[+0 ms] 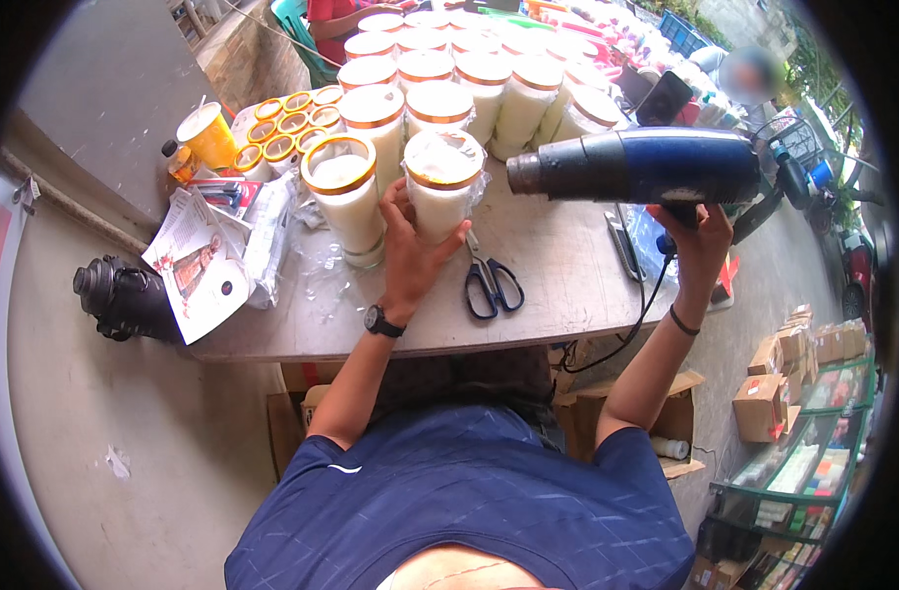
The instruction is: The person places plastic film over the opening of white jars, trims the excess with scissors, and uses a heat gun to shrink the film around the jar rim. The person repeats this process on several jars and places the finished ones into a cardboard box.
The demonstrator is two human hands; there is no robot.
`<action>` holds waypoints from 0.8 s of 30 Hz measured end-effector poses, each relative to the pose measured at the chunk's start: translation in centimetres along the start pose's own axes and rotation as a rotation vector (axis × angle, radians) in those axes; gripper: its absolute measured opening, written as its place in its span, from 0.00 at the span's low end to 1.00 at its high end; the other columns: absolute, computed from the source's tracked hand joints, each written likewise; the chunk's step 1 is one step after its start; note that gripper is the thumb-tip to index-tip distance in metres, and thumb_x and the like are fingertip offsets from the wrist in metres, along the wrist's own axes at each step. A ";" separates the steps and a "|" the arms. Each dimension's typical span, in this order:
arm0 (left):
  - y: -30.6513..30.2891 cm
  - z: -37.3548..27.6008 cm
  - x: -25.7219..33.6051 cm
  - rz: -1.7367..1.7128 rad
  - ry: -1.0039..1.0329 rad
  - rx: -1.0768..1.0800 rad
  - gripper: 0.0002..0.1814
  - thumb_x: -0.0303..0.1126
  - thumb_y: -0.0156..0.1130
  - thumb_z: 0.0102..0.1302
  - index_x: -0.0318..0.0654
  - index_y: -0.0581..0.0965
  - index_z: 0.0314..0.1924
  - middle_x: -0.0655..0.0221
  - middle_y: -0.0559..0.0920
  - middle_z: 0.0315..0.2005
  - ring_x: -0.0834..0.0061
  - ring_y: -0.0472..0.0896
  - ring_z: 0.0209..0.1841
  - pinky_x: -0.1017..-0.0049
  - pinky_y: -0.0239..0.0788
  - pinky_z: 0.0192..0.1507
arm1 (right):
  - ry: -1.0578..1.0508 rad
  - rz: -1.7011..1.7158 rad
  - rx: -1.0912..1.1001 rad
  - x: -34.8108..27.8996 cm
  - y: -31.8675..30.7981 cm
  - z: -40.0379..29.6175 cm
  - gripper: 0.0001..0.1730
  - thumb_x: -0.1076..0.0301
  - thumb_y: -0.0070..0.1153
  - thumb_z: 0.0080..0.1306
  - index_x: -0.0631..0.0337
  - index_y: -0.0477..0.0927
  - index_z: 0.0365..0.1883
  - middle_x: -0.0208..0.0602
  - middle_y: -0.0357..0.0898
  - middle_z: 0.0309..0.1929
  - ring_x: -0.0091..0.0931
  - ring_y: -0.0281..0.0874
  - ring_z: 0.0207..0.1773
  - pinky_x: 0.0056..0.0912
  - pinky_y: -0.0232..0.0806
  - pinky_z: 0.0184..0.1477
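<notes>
My left hand grips the lower part of a white candle in a tall glass, which has a gold rim and crinkled clear film over its top. In my right hand is a dark blue heat gun, held sideways with its metal nozzle towards that glass and apart from it. Another gold-rimmed glass candle stands just left of my left hand, its top uncovered. Scissors with dark handles lie on the table below the held candle. A utility knife rests under the heat gun.
Several tall candles crowd the table behind. Small candles, a yellow cup and printed paper lie left. The heat gun's cord hangs over the front edge. A seated person is across the table.
</notes>
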State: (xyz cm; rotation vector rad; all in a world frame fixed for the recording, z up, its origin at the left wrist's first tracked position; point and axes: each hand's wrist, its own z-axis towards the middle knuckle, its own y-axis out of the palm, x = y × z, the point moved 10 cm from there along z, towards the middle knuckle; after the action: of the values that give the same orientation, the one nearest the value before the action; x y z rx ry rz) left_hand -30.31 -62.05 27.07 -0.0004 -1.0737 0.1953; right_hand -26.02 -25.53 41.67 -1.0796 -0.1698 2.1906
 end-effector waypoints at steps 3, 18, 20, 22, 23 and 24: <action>0.4 0.1 -0.2 -0.058 -0.037 -0.060 0.55 0.34 0.80 0.53 0.35 0.47 0.68 0.51 0.69 0.61 0.63 0.73 0.63 0.66 0.68 0.62 | 0.033 -0.052 -0.018 -0.1 0.4 0.8 0.27 0.66 0.80 0.51 0.64 0.82 0.47 0.36 0.87 0.39 0.22 0.85 0.40 0.25 0.76 0.44; 0.7 0.4 0.9 0.028 0.076 -0.050 0.49 0.32 0.79 0.55 0.34 0.53 0.66 0.50 0.69 0.60 0.60 0.74 0.62 0.65 0.67 0.63 | -0.004 -0.030 -0.037 -1.3 0.6 1.8 0.26 0.64 0.79 0.52 0.64 0.82 0.46 0.34 0.88 0.36 0.20 0.84 0.36 0.22 0.74 0.40; 0.8 0.5 1.0 0.028 0.076 -0.056 0.49 0.31 0.78 0.54 0.34 0.53 0.67 0.50 0.69 0.60 0.60 0.73 0.62 0.65 0.67 0.63 | 0.009 -0.011 -0.028 -1.3 0.8 1.4 0.25 0.66 0.79 0.53 0.64 0.82 0.46 0.32 0.87 0.36 0.19 0.83 0.36 0.21 0.73 0.41; 0.7 0.4 1.1 0.028 0.089 -0.063 0.50 0.30 0.78 0.54 0.33 0.52 0.68 0.49 0.69 0.60 0.60 0.73 0.63 0.65 0.66 0.64 | 0.096 -0.037 -0.005 -0.7 0.9 0.9 0.23 0.69 0.78 0.53 0.64 0.82 0.45 0.29 0.86 0.37 0.17 0.80 0.38 0.20 0.71 0.42; 0.9 0.2 0.5 0.047 0.074 -0.078 0.51 0.29 0.78 0.54 0.33 0.51 0.68 0.49 0.69 0.60 0.60 0.73 0.63 0.65 0.66 0.65 | 0.114 -0.079 -0.019 -0.5 0.8 0.6 0.25 0.68 0.79 0.52 0.64 0.82 0.46 0.31 0.87 0.38 0.19 0.82 0.38 0.22 0.73 0.43; 0.9 0.1 -0.1 0.066 0.059 -0.092 0.52 0.29 0.78 0.54 0.33 0.50 0.69 0.49 0.69 0.60 0.60 0.72 0.63 0.65 0.65 0.65 | 0.131 -0.119 -0.031 -0.3 0.7 0.4 0.27 0.67 0.79 0.51 0.64 0.81 0.47 0.34 0.87 0.38 0.21 0.83 0.39 0.24 0.75 0.44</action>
State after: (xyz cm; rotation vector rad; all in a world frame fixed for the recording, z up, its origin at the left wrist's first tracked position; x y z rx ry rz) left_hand -30.54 -61.14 26.97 -0.1243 -1.0233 0.2042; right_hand -26.61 -26.17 41.85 -1.1953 -0.2049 2.0106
